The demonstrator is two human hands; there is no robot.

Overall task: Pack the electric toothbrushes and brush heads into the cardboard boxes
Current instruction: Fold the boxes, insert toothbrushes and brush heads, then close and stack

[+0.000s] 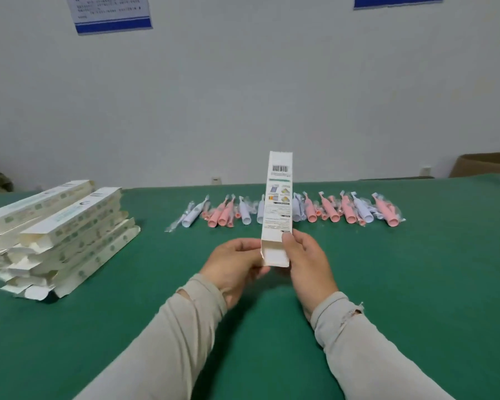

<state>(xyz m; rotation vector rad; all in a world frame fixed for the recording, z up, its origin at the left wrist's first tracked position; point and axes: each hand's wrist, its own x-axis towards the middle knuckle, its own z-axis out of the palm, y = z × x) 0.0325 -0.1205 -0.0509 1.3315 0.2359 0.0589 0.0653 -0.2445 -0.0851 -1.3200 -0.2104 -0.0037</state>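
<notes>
We grip one carton (277,209) upright, left hand (237,265) and right hand (308,262) fingers curled round its open base; squeezing could crush it

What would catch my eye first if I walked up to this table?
First, the tall white box held up at centre, its near end open, the left hand and right hand gripping its lower part. Behind it a row of pink and white toothbrushes in clear wrap lies across the green table. At the left sits a stack of boxes.
</notes>
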